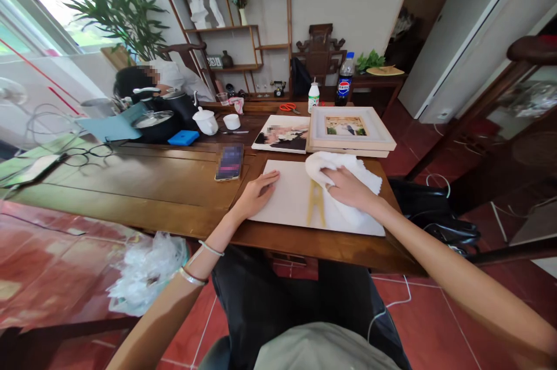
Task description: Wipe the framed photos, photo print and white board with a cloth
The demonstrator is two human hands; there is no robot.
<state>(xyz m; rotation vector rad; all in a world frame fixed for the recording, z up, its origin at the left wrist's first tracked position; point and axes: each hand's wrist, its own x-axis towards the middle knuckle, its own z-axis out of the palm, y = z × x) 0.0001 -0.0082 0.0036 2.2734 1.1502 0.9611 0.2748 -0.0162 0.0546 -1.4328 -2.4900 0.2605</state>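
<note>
A white flat board (287, 196) with a yellowish A-shaped piece (316, 207) on it lies at the table's near edge. My left hand (257, 195) rests on the board's left edge, fingers stretched out and holding nothing. Against the board's right half, my right hand (348, 185) grips a white cloth (365, 176); the cloth covers the top of the yellowish piece. Just behind the board are a printed picture panel (282, 133) and a white picture frame (383, 132) holding a photo.
A phone (229, 162) lies left of the board. Farther back stand a white teapot (206, 121), a cup (232, 121), a small white bottle (313, 97) and a cola bottle (345, 80). Orange-handled scissors (288, 107) lie behind the panel. Another person (174, 77) leans at the far left.
</note>
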